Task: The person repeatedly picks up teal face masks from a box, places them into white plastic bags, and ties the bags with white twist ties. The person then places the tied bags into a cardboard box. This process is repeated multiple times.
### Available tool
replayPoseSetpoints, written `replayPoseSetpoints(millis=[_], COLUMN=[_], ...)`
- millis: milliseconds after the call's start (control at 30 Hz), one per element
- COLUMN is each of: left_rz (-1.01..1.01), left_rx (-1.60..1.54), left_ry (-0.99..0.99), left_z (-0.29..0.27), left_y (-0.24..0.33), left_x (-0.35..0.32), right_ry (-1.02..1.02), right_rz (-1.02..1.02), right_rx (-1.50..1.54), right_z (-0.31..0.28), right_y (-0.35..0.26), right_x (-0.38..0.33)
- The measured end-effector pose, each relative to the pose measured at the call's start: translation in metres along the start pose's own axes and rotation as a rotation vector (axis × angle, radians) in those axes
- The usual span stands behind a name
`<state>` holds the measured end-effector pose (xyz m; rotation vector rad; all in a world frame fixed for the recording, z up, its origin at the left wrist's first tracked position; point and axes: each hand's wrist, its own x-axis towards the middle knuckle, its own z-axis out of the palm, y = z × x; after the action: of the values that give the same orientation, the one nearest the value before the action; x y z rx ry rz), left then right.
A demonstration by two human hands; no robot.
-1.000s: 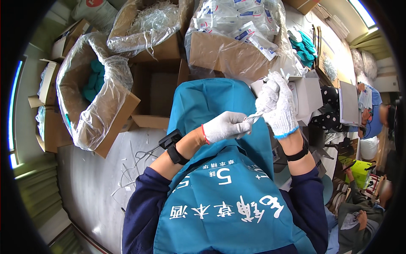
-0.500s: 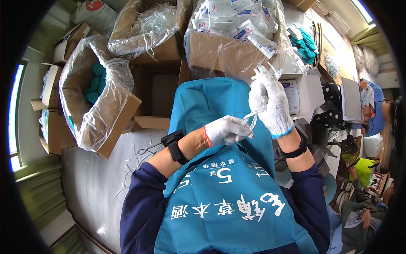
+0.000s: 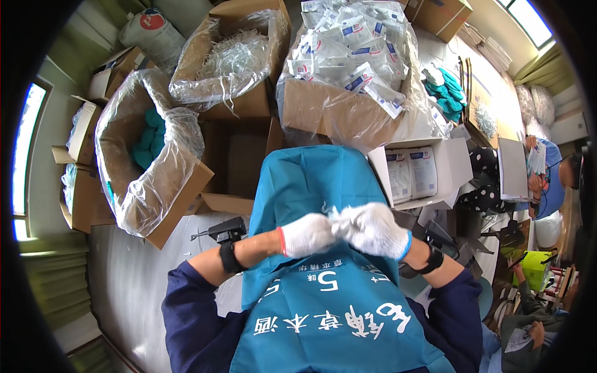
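Observation:
Over my lap, my two hands meet in white knit gloves. My right hand (image 3: pixel 378 231) is curled around a small bundle of whitish, translucent plastic strips (image 3: pixel 336 216), whose ends poke out at its fingertips. Against that bundle press the closed fingers of my left hand (image 3: pixel 308 235), touching the right glove. Where the gloves meet, the strips are mostly hidden, and how they are wound cannot be seen. A teal apron (image 3: pixel 320 177) with white lettering lies beneath both hands.
Ahead stand a plastic-lined carton of white packets (image 3: pixel 348 46) and a carton of loose clear strips (image 3: pixel 233 56). A lined carton (image 3: pixel 180 193) at left holds teal cloth items (image 3: pixel 149 140). A white box (image 3: pixel 457 161) with packets is right; beyond it sits another person (image 3: pixel 550 177).
My right hand has come down from its raised position and meets my left. The strand stretched between my hands no longer shows. My view has shifted slightly, with the cartons lower in it.

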<state>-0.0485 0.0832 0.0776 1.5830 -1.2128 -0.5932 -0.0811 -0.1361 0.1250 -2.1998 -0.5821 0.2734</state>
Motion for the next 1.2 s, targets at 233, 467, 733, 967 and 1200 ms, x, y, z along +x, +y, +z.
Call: replayPoseSetpoints(millis=[233, 467, 733, 967, 1200], left_rz=[-0.052, -0.288, -0.426, -0.844, -0.331], left_rx=[-0.446, -0.476, 0.075, 0.468, 0.673], left_ry=[-0.246, -0.341, 0.486, 0.797, 0.713], left_z=[-0.02, -0.045, -0.133, -0.103, 0.011], left_y=[0.072, 0.1, -0.031, -0.091, -0.074], left_x=[-0.017, -0.035, -0.124, -0.07, 0.023], right_ry=[-0.383, -0.52, 0.142, 0.412, 0.511], right_rz=[0.074, 0.11, 0.611, 0.613, 0.498], right_rx=[0.577, 0.588, 1.316, 1.92, 1.797], right_z=[-0.011, -0.027, -0.033, 0.035, 0.095], right_y=[-0.046, -0.051, 0.027, 0.101, 0.063], right_x=[-0.03, -0.037, -0.049, 0.029, 0.084])
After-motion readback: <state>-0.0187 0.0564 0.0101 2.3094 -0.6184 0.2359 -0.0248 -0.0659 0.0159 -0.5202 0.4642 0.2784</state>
